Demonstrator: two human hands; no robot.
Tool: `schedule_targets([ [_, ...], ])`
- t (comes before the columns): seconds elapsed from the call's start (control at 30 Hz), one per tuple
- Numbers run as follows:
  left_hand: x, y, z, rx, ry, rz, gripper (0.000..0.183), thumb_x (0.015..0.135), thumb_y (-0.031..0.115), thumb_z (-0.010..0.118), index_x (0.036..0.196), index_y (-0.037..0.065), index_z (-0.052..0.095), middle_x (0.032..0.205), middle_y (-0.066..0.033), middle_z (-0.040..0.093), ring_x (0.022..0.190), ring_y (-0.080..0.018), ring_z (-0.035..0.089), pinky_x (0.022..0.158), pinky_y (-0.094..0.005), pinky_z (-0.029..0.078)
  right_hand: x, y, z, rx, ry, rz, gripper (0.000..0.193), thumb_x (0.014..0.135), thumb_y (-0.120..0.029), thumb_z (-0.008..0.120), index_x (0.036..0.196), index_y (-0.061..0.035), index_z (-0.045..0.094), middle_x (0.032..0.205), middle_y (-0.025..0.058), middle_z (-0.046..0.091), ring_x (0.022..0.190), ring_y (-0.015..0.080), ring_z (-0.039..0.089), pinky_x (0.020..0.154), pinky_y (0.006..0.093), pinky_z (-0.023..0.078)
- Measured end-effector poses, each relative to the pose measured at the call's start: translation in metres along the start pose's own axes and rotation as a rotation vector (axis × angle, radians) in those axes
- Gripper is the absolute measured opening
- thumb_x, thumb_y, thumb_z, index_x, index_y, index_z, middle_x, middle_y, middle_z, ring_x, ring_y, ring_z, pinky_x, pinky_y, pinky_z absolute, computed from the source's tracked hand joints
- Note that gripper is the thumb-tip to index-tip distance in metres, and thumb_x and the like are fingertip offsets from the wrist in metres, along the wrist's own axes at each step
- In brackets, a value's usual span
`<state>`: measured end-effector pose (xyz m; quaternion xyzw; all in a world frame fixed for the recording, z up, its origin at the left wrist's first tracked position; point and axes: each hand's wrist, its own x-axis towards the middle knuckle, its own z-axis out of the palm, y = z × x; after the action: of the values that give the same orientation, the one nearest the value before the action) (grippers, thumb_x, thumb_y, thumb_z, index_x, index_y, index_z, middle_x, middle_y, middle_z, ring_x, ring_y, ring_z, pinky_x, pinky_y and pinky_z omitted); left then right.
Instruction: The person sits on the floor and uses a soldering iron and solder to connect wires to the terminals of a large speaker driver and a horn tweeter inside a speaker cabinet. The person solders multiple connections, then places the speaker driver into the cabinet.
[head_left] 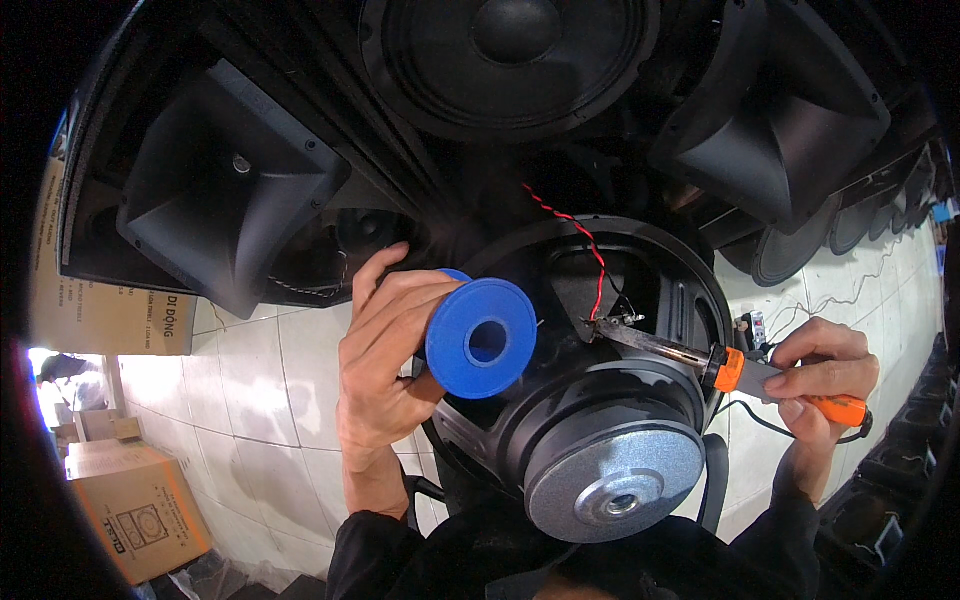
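Observation:
My left hand [390, 350] is closed around a blue spool [505, 375], its flat round flange and centre hole facing me. In my right hand [825, 375] is a soldering iron [735, 368] with an orange and grey handle. The iron's metal shaft points left, its tip at the terminals [605, 328] of a loudspeaker driver [720, 320]. A twisted red and black wire [590, 240] runs down to those terminals. The driver lies face away, its round grey magnet plate [590, 490] nearest me. Whether the tip touches the wire end, I cannot make out.
A black speaker cabinet with another driver [515, 90] and horns [215, 190] [780, 110] stands across the far side. Cardboard boxes [145, 515] sit at left on the tiled floor [255, 380]. More round drivers [795, 245] line the right. A black cord trails from the iron.

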<state>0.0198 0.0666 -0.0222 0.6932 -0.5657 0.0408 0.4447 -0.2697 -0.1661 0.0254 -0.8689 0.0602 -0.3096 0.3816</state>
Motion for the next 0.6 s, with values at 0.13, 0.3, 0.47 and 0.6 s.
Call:
schedule_targets([
  [0.13,-0.002,-0.005,-0.001,-0.016,0.014,0.006,0.037,0.068,0.017,0.086,0.101,0.006,0.074,0.098,-0.0085,0.074,0.099,-0.0243,0.069,0.107,-0.0494,0.038,-0.003,-0.001,-0.002,-0.015,0.032,0.015,0.021,0.068,-0.024,0.071,0.080,-0.0094,0.079,0.074,0.0103,0.066,0.055,0.0133,0.059,0.050,0.0227,0.043],
  [0.3,-0.012,-0.002,-0.003,-0.091,0.239,-0.206,0.033,0.073,0.008,0.077,0.103,0.000,0.070,0.098,-0.0126,0.072,0.098,-0.0279,0.068,0.103,-0.0467,0.043,-0.013,-0.004,-0.005,-0.020,0.154,0.054,0.021,0.075,-0.031,0.071,0.079,-0.0108,0.077,0.075,0.0096,0.064,0.058,0.0133,0.060,0.050,0.0227,0.042],
  [0.47,-0.046,-0.015,-0.017,-0.132,0.504,-0.433,0.033,0.080,0.009,0.075,0.109,-0.004,0.065,0.104,-0.0138,0.070,0.101,-0.0248,0.066,0.098,-0.0363,0.047,-0.024,0.003,-0.009,0.016,0.186,0.065,0.026,0.082,-0.035,0.071,0.086,-0.0102,0.074,0.075,0.0096,0.062,0.054,0.0131,0.058,0.049,0.0223,0.043],
  [0.6,-0.054,-0.021,-0.019,-0.338,0.773,-0.425,0.030,0.090,0.013,0.071,0.113,-0.004,0.062,0.108,-0.0144,0.068,0.103,-0.0217,0.064,0.098,-0.0343,0.045,-0.051,0.015,-0.016,0.105,0.296,0.059,0.027,0.087,-0.033,0.068,0.095,-0.0077,0.067,0.076,0.0134,0.057,0.052,0.0146,0.057,0.047,0.0225,0.044],
])
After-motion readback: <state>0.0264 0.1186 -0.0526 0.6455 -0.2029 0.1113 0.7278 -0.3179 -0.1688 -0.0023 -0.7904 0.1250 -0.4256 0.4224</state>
